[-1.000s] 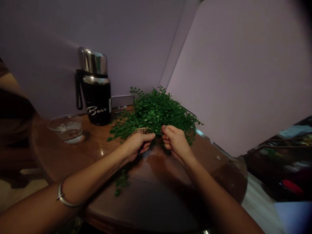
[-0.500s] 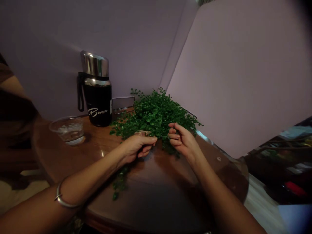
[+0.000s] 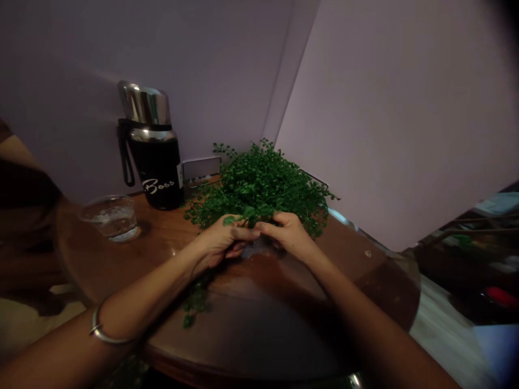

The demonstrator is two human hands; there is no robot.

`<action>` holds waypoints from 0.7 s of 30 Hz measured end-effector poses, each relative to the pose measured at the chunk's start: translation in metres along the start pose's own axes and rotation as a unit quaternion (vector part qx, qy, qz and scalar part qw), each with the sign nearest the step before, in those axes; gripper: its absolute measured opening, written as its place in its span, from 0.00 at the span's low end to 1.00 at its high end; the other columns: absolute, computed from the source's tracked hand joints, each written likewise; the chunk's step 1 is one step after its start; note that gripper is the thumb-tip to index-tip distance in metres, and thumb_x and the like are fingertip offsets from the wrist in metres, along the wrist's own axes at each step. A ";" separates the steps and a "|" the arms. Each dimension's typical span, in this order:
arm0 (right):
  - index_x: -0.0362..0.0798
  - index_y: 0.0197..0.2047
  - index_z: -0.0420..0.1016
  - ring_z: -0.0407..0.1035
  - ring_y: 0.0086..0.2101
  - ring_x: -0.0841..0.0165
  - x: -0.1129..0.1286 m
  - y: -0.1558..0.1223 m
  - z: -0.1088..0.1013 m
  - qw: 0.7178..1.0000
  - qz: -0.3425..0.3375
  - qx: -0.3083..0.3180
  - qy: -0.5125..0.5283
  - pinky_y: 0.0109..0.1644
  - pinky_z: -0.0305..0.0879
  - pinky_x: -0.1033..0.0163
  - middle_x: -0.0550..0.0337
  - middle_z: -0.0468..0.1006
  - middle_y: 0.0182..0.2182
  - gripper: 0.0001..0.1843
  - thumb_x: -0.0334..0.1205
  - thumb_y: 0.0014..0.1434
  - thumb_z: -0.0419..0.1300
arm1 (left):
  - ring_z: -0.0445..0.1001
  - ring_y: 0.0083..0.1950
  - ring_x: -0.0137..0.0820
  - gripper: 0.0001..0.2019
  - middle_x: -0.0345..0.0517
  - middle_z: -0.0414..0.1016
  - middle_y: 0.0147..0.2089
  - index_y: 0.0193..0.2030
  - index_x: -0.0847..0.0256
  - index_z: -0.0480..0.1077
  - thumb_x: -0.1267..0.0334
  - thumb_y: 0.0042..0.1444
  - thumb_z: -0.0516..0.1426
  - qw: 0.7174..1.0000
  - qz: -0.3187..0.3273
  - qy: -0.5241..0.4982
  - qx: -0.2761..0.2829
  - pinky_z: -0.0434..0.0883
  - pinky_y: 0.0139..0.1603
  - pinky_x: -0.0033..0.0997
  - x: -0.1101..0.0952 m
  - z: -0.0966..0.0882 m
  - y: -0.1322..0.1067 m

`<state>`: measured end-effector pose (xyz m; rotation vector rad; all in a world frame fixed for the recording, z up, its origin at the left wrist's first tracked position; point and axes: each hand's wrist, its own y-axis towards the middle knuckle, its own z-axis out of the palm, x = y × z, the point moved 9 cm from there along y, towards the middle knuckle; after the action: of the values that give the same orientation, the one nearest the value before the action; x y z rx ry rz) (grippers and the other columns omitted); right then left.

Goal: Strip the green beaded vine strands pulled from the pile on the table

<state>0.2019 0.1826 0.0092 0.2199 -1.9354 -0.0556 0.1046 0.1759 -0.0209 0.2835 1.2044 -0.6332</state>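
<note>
A bushy green plant [image 3: 259,178] with small round leaves spreads over the far side of the wooden table. In front of it my left hand [image 3: 227,237], a bangle on its wrist, is closed on a plant stem; a leafy sprig [image 3: 197,305] trails out below the palm. My right hand [image 3: 287,235] is pinched at the same spot, its thumb and finger meeting the left thumb tip. A few leaves show just above the joined fingertips. What exactly lies between the right fingers is mostly hidden.
A black and steel vacuum flask [image 3: 156,156] with a strap stands at the back left by the wall. Left of it, a clear plastic cup [image 3: 115,219] holds water. A thin metal frame [image 3: 201,168] shows behind the plant. Someone's arm [image 3: 18,162] is at the far left.
My right hand has moved left and down from the foliage to meet my left hand, fingers now pinched. The view has shifted slightly; the left hand stays nearly in place.
</note>
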 end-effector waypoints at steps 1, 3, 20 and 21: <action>0.44 0.19 0.61 0.50 0.16 0.79 0.001 0.000 -0.001 1.000 -0.004 0.000 -0.006 0.18 0.45 0.70 0.69 0.55 0.15 0.17 0.46 0.45 0.62 | 0.49 0.11 0.16 0.12 0.31 0.54 0.12 0.20 0.64 0.59 0.67 0.41 0.61 1.000 0.004 -0.008 -0.011 0.45 0.10 0.18 -0.001 -0.002 0.000; 0.44 0.21 0.64 0.50 0.16 0.79 0.003 0.000 -0.001 1.000 -0.007 0.012 -0.012 0.18 0.46 0.70 0.69 0.56 0.15 0.13 0.44 0.46 0.61 | 0.50 0.11 0.17 0.12 0.32 0.54 0.11 0.21 0.63 0.59 0.67 0.43 0.60 0.998 0.025 -0.030 -0.045 0.46 0.10 0.18 -0.007 -0.010 0.001; 0.45 0.30 0.68 0.51 0.15 0.81 -0.001 -0.009 0.027 0.989 0.051 0.133 0.027 0.16 0.47 0.73 0.69 0.59 0.18 0.10 0.44 0.50 0.59 | 0.61 0.11 0.24 0.09 0.35 0.63 0.14 0.26 0.61 0.57 0.64 0.55 0.51 0.963 0.144 -0.039 -0.223 0.54 0.11 0.19 -0.027 -0.045 -0.009; 0.45 0.30 0.69 0.50 0.15 0.81 -0.001 -0.009 0.027 0.990 0.053 0.128 0.032 0.16 0.47 0.73 0.69 0.59 0.18 0.10 0.44 0.49 0.59 | 0.62 0.11 0.25 0.08 0.36 0.65 0.15 0.26 0.61 0.57 0.64 0.55 0.50 0.962 0.147 -0.041 -0.225 0.54 0.12 0.20 -0.028 -0.046 -0.010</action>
<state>0.1783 0.1724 -0.0032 0.2854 -1.8842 0.2687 0.0571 0.2008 -0.0102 0.0480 1.1633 -0.1015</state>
